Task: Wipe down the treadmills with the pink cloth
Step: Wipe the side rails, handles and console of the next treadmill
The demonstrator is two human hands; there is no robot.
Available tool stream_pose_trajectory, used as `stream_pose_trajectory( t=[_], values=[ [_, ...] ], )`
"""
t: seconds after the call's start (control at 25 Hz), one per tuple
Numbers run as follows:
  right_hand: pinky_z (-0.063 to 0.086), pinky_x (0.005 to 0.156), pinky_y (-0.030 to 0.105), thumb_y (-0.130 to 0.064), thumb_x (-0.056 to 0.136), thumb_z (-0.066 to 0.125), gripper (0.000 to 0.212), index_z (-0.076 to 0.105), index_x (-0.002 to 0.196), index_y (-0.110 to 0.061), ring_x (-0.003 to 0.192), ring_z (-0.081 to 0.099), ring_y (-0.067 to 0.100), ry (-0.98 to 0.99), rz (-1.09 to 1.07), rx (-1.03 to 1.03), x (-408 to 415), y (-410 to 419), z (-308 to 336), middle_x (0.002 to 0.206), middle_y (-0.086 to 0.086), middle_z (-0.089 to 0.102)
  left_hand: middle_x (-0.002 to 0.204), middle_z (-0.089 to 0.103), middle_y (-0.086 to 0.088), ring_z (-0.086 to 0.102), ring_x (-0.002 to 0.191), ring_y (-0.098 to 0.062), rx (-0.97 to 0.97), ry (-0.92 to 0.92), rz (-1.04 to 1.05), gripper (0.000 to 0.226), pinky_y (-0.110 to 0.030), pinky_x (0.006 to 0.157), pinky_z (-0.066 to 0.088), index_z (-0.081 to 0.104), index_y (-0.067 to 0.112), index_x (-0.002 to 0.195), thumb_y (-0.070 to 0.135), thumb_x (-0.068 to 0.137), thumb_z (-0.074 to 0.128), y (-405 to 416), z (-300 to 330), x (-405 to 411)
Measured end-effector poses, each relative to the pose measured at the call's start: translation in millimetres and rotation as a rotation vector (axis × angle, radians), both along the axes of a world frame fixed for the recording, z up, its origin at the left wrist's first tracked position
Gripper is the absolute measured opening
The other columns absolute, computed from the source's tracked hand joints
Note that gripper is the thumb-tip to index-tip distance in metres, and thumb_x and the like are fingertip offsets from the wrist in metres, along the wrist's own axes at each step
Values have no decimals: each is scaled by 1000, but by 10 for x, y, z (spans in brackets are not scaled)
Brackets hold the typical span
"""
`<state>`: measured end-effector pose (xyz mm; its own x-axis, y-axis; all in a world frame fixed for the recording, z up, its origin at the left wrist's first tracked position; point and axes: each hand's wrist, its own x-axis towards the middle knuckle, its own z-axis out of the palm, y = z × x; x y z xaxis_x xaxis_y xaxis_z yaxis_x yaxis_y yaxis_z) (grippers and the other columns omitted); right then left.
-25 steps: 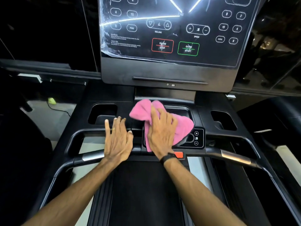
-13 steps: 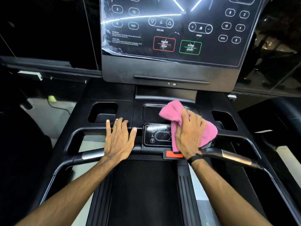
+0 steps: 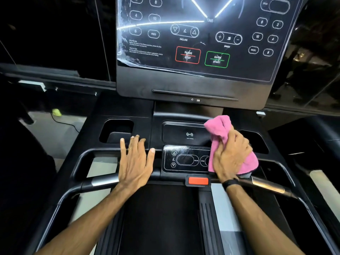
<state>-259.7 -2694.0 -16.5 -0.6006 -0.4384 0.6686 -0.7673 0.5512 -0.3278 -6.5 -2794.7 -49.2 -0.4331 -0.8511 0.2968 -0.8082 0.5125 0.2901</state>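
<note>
The pink cloth [image 3: 223,134] sits bunched on the right side of the treadmill [image 3: 117,107] console deck, covering the right end of the small glossy control panel [image 3: 185,160] and reaching up beside the wireless charging pad [image 3: 184,134]. Your right hand [image 3: 230,156] lies on top of it, fingers curled over the folds and gripping the fabric, pressing it down onto the deck; a dark band [image 3: 230,182] circles that wrist. One end of the cloth sticks up past your fingers toward the console, and the other spreads out to the right, just above the silver-capped handlebar [image 3: 266,185].

Your left hand [image 3: 136,162] rests flat on the deck's front edge to the left of the control panel, fingers straight and slightly spread, holding nothing, a ring [image 3: 129,149] on one finger. A cup-holder recess [image 3: 116,129] opens just beyond its fingertips.

A red safety tab [image 3: 198,180] sits below the control panel, between your two wrists. Above, the main display [image 3: 202,37] shows a red-outlined PAUSE/STOP button [image 3: 187,55] and a green-outlined QUICK START button [image 3: 217,59], with a wrinkled protective film over the screen. The dark running belt [image 3: 158,218] stretches beneath your forearms.
</note>
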Motion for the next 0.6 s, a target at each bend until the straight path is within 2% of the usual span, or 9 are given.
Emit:
stream_pose_trajectory(
  t=[0.2, 0.28, 0.36, 0.48, 0.56, 0.6],
  values=[
    [33, 91, 46, -30, 93, 51, 48, 52, 139, -16, 96, 46, 28, 43, 82, 34, 980, -462, -74, 109, 9, 56, 148, 45, -21, 33, 146, -28, 12, 54, -4, 64, -51, 124, 0, 45, -1, 140, 40, 100, 16, 2, -8, -10],
    [34, 85, 44, -30, 93, 51, 47, 52, 139, -17, 91, 46, 26, 70, 154, 32, 1311, -652, -42, 105, 6, 57, 149, 45, -19, 32, 146, -26, 10, 89, -6, 65, -50, 124, -3, 43, -2, 142, 37, 97, 16, 0, -3, -7],
    [34, 79, 41, -27, 91, 59, 48, 52, 138, -18, 87, 47, 26, 113, 284, 50, 1520, -727, 7, 101, 4, 56, 148, 46, -15, 35, 144, -22, 33, 192, -12, 64, -49, 124, -4, 41, -1, 142, 35, 94, 17, 7, -4, 16],
    [35, 81, 42, -20, 84, 65, 57, 49, 139, -19, 93, 51, 28, 137, 414, 92, 1359, -611, -7, 113, 5, 59, 147, 47, -11, 40, 140, -20, 103, 385, 43, 65, -43, 124, -8, 42, 3, 141, 36, 89, 19, 10, 55, 123],
    [34, 84, 43, -19, 82, 58, 56, 48, 137, -22, 101, 51, 30, 84, 385, 108, 969, -408, 32, 122, 7, 59, 146, 47, -8, 42, 137, -19, 120, 404, 61, 61, -41, 124, -9, 44, 8, 137, 36, 88, 22, 30, 131, 245],
    [34, 84, 44, -19, 80, 52, 51, 48, 131, -22, 101, 51, 31, 46, 327, 100, 754, -279, 64, 120, 10, 60, 145, 47, -6, 43, 136, -18, 123, 392, 54, 58, -40, 124, -10, 44, 10, 136, 35, 87, 25, 55, 177, 308]
  ],
)
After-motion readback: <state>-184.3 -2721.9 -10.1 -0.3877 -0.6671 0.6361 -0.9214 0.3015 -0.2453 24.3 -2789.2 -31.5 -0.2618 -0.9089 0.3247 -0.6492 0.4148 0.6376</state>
